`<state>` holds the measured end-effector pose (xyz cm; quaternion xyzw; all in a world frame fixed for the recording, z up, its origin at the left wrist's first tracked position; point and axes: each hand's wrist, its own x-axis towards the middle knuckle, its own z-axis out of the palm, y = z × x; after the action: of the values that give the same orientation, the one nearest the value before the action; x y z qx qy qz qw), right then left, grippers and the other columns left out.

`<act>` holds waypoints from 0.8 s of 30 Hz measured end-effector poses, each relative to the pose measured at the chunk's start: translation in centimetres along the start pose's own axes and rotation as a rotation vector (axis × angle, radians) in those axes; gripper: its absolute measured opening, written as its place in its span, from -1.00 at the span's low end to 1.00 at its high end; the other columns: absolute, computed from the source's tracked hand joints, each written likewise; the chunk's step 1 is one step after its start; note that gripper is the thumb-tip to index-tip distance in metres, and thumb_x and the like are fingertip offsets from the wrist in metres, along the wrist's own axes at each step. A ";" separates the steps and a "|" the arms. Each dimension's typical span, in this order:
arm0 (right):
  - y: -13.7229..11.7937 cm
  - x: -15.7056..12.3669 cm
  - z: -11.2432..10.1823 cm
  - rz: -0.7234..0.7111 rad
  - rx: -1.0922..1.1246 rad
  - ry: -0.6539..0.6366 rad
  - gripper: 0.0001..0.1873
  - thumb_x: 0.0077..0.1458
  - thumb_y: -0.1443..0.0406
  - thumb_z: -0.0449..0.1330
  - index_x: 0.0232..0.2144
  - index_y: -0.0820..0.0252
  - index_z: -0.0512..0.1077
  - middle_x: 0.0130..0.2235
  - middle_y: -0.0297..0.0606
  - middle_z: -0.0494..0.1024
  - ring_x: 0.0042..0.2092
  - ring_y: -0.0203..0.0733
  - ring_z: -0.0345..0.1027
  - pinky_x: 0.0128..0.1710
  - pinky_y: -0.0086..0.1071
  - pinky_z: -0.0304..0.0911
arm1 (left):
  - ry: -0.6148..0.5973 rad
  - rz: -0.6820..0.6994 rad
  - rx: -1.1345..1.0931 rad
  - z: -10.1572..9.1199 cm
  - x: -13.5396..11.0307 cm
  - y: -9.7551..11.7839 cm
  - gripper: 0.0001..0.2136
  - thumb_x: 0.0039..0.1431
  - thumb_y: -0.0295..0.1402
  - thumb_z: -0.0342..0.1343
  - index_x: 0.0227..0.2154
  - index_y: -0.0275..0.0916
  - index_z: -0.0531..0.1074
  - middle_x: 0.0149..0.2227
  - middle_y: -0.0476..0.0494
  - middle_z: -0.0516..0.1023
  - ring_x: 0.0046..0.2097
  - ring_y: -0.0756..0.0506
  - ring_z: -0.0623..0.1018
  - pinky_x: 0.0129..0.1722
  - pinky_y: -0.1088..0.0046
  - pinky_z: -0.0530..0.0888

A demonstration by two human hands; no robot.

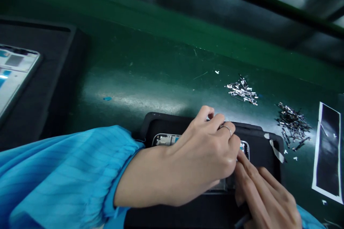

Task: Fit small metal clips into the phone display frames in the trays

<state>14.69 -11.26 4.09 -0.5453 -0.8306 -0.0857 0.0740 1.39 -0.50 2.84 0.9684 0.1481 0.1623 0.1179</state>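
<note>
Left hand, reaching out of a blue sleeve, lies palm-down over a phone frame seated in a black fixture — fingers curled loosely, a ring on 1 finger, the fingertips bent toward the frame's far edge; whether they pinch anything cannot be told. Right hand enters from the lower right, its fingers extended and nearly flat, fingertips pressed at the frame's right end just beside the left hand; nothing is seen clasped in it. The frame itself is mostly covered by the left hand, only its upper left corner and right end showing. On the green tabletop beyond the fixture lie 2 piles of small metal parts — a bright one and a darker one, well apart from each other. A dark rectangular film with a white border lies at the right edge. At far left, a second frame rests in a black tray.
</note>
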 end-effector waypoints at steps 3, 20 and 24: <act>-0.1 -0.1 0.2 0.001 0.024 0.008 -0.57 0.03 0.52 -0.24 -0.33 0.35 0.42 -0.18 -0.04 0.46 -0.30 -0.20 0.42 -0.43 -0.44 0.30 | -0.015 0.029 0.044 -0.2 0.1 0.1 -0.89 -0.07 -0.59 -0.11 -0.57 -0.31 0.24 -0.56 -0.09 0.17 -0.46 -0.07 0.17 -0.41 0.31 0.19; 0.2 -0.1 -0.2 -0.018 0.038 -0.012 -0.59 0.04 0.54 -0.24 -0.32 0.44 0.40 -0.15 0.02 0.44 -0.33 -0.24 0.40 -0.43 -0.43 0.27 | 0.246 0.163 0.085 0.6 -0.6 0.1 -0.73 0.07 -0.57 -0.23 -0.51 -0.38 0.39 -0.52 -0.17 0.38 -0.50 -0.06 0.25 -0.37 0.28 0.23; 0.1 -0.3 0.0 -0.029 0.040 -0.020 -0.58 0.05 0.54 -0.26 -0.31 0.45 0.39 -0.22 0.01 0.47 -0.34 -0.22 0.41 -0.44 -0.43 0.27 | 0.246 0.055 0.041 0.7 -0.5 0.0 -0.78 0.06 -0.57 -0.18 -0.53 -0.37 0.36 -0.52 -0.14 0.35 -0.46 -0.05 0.23 -0.38 0.32 0.20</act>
<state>14.89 -11.51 4.06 -0.5323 -0.8407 -0.0648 0.0754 1.18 -0.80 2.06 0.9470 0.1380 0.2801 0.0747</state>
